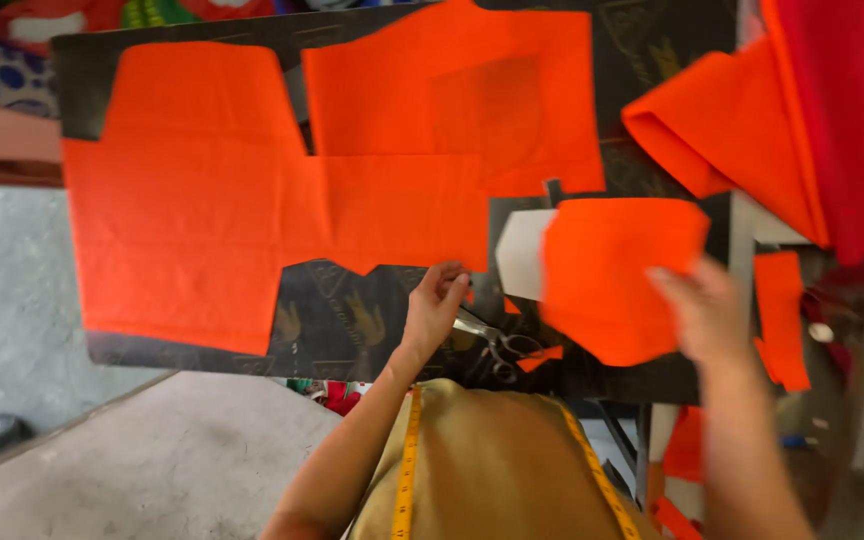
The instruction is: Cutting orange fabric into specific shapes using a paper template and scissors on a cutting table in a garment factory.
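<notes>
Large cut pieces of orange fabric (pixel 212 200) lie flat on a black table (pixel 342 315). My left hand (pixel 435 303) rests at the lower edge of that fabric, fingers curled on its corner. My right hand (pixel 704 308) holds up a smaller orange fabric piece (pixel 617 275), blurred by motion, with a white paper pattern (pixel 522 253) behind it. A pair of metal scissors (pixel 497 345) lies on the table between my hands. A yellow measuring tape (pixel 407 470) hangs around my neck.
A folded stack of orange cloth (pixel 722 130) and red cloth (pixel 852 110) sits at the right. Small orange offcuts (pixel 782 315) lie by the table's right edge. Grey concrete floor (pixel 12 300) lies to the left, patterned cloth at top left.
</notes>
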